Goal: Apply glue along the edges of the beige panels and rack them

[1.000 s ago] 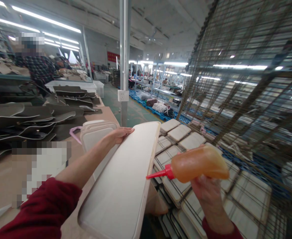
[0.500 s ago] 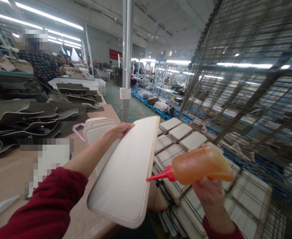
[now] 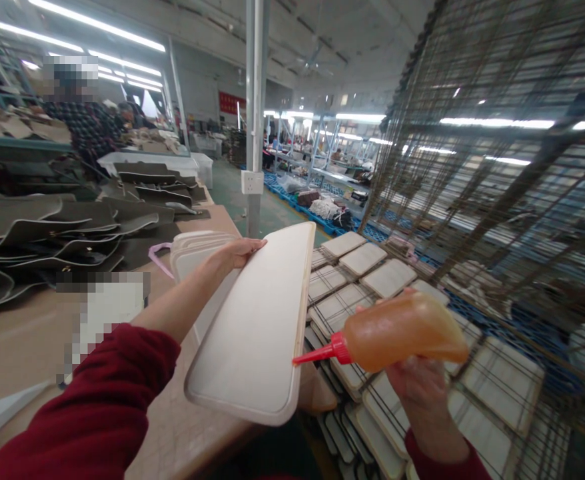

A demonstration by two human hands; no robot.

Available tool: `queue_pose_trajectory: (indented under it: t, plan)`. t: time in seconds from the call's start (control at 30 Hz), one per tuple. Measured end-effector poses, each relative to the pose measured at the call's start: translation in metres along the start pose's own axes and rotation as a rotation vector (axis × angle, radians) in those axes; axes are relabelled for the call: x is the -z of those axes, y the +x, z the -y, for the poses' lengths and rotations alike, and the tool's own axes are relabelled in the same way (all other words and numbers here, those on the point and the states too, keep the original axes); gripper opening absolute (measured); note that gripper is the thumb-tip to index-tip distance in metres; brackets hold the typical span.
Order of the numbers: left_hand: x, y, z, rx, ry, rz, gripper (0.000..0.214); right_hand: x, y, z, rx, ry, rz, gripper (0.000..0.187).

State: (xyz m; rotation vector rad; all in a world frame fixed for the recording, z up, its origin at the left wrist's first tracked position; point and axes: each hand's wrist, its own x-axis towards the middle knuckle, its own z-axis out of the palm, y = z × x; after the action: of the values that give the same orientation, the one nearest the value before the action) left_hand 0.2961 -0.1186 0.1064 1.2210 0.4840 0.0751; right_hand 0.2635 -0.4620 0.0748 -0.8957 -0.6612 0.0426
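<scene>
My left hand (image 3: 240, 253) grips the far left edge of a cream rounded-corner panel (image 3: 257, 327), which it holds tilted above the table. In my right hand (image 3: 417, 380) lies a squeeze bottle (image 3: 397, 333) of amber liquid, probably glue, on its side. Its red nozzle (image 3: 317, 353) points left, with the tip at the panel's right edge. I cannot tell whether the tip touches the edge. Behind my left forearm stands a stack of similar cream panels (image 3: 202, 243) on the table.
Wire racks (image 3: 322, 283) carrying rows of cream panels stand at the right, with raised wire racks (image 3: 482, 147) above. Dark folded pieces (image 3: 62, 233) are piled on the brown table (image 3: 32, 347). A person (image 3: 80, 120) stands at the far left. A post (image 3: 256, 133) rises ahead.
The panel's lower end has lifted and moved slightly right, and its top edge has risen a little. The bottle stays almost in place, with its tip farther down along the panel's edge.
</scene>
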Motion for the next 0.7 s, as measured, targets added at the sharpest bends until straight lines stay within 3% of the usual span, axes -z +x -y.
queue_pose_trajectory:
  t: [0.7]
  plan:
    - [0.007, -0.008, -0.008, -0.023, -0.126, -0.107, 0.019, 0.010, -0.010, 0.000, -0.037, 0.019, 0.011, 0.055]
